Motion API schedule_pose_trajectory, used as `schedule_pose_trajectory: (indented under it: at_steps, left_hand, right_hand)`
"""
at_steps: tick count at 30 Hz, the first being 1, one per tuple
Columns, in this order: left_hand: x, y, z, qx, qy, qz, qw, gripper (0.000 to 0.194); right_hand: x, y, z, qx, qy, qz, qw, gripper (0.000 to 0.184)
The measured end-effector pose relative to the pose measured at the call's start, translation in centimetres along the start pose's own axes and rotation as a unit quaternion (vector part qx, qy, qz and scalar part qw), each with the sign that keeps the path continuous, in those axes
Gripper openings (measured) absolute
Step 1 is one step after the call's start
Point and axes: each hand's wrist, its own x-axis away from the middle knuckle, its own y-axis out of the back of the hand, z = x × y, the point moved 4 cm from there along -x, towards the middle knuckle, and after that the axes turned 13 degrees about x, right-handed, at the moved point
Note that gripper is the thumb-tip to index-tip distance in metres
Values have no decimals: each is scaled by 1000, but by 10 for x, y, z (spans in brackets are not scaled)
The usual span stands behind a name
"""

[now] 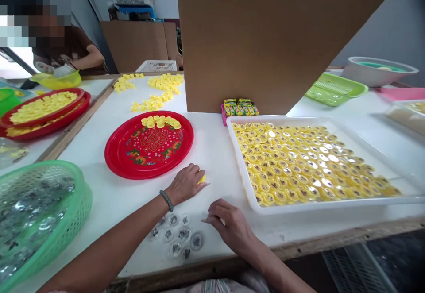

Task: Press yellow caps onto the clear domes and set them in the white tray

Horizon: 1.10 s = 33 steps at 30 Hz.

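My left hand [187, 183], with a beaded bracelet on its wrist, is closed around a small yellow piece [201, 179] that is mostly hidden by the fingers. Just to the right and nearer to me, my right hand [227, 222] is in a pinch above the white table; whatever it holds is too small to make out. Several clear round caps with dark printed middles [183, 234] lie on the table between my forearms. Beyond my left hand, a red patterned tray [121, 158] carries a cluster of yellow round pieces [161, 121] along its far side.
A white tray [244, 184] at right holds rows of yellow discs with clear tops. At left stands a green basket [81, 195] of clear caps. A cardboard panel [245, 40] rises behind small packets [241, 108]. Across the table, a gloved person handles a yellow bowl [71, 80].
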Motion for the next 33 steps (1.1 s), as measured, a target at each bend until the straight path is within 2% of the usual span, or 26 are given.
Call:
schedule_pose_trajectory:
  at_steps: [3, 6, 7, 9, 11, 12, 14, 16, 19, 21, 26, 30, 33]
  left_hand:
    - [2, 1, 11, 32, 0, -8, 999, 44]
    - [11, 12, 13, 77, -7, -38, 996, 62]
    - [16, 17, 11, 92, -5, -59, 994, 64]
    - [33, 31, 3, 137, 29, -126, 982, 57]
    - [53, 40, -7, 218, 102, -191, 952, 39]
    - [63, 40, -12, 276, 142, -198, 930, 33]
    - [77, 30, -26, 413, 205, -156, 874, 26]
    - [86, 17, -38, 526, 249, -114, 805, 23]
    - [92, 4, -43, 610, 295, -129, 725, 22]
    - [93, 0, -43, 634, 300, -135, 700, 23]
    - [92, -4, -44, 668, 298, -129, 670, 28]
    - [90, -6, -46, 696, 302, -125, 639, 31]
    - [89, -6, -47, 726, 317, -125, 598, 32]
  right_hand:
    - [2, 5, -5, -12, -49, -47, 998, 13]
    - [1, 7, -5, -21, -79, -80, 993, 15]
    - [0, 8, -5, -24, -83, -86, 993, 15]
    - [0, 11, -3, -26, -87, -92, 992, 14]
    - [-2, 14, 0, -27, -79, -87, 993, 12]
    - [-4, 14, 2, -31, -73, -79, 994, 11]
    - [-8, 13, 7, -43, -60, -57, 996, 10]
    - [-13, 10, 11, -58, -59, -37, 996, 8]
    - [-18, 7, 14, -79, -81, -31, 993, 9]
    - [-19, 6, 16, -85, -83, -29, 993, 9]
    - [-19, 6, 24, -79, -41, -31, 996, 11]
    - [-21, 2, 21, -80, -51, -54, 994, 10]
    - [-21, -1, 15, -87, -70, -75, 991, 5]
